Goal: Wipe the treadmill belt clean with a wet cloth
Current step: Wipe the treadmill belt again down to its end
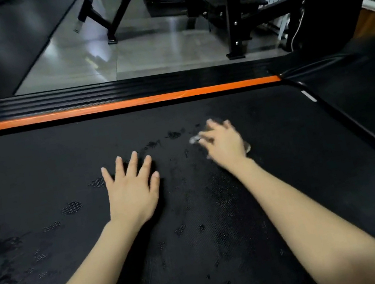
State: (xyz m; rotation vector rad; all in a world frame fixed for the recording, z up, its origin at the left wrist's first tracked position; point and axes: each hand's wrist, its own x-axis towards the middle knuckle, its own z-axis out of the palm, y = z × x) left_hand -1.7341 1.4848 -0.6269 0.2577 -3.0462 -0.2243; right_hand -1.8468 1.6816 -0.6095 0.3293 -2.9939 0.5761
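Risk of palm slip on damp treadmill belt (35,168) beneath flat, spread left hand (131,191), wet cloth (194,140) pressed under splayed right hand (226,146).

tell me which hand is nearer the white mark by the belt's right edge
Right. The right hand lies on the belt left of the white mark; the left hand rests flat much farther left and closer to the person.

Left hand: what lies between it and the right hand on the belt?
Head view: nothing but belt, marked with dark wet patches, between the left hand and right hand.
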